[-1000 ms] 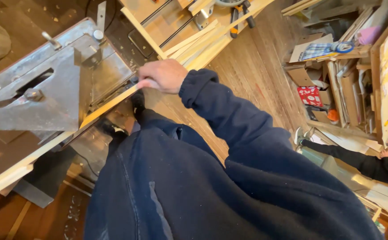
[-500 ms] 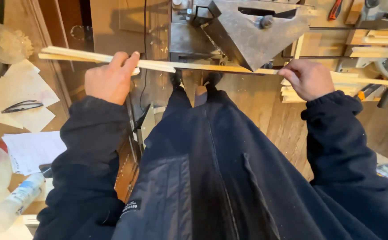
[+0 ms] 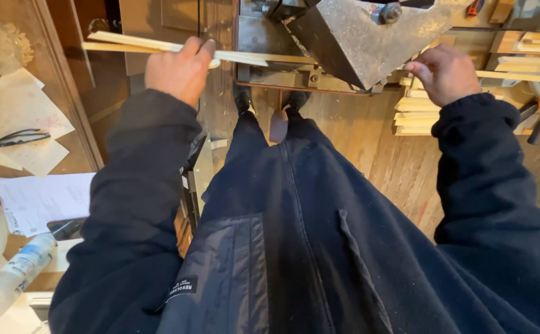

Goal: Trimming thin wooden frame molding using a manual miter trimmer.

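Holding the thin wood strip (image 3: 158,46) pinched in my left hand (image 3: 177,68), I now see the right hand (image 3: 446,71) curled at the saw (image 3: 369,37); its fingers' hold I cannot tell.

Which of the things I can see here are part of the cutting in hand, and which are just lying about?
In use:
left hand gripping the thin pale wooden strips
right hand at the grey metal saw machine

Lying about:
black glasses
white paper sheets
clear plastic bottle
stacked wooden slats
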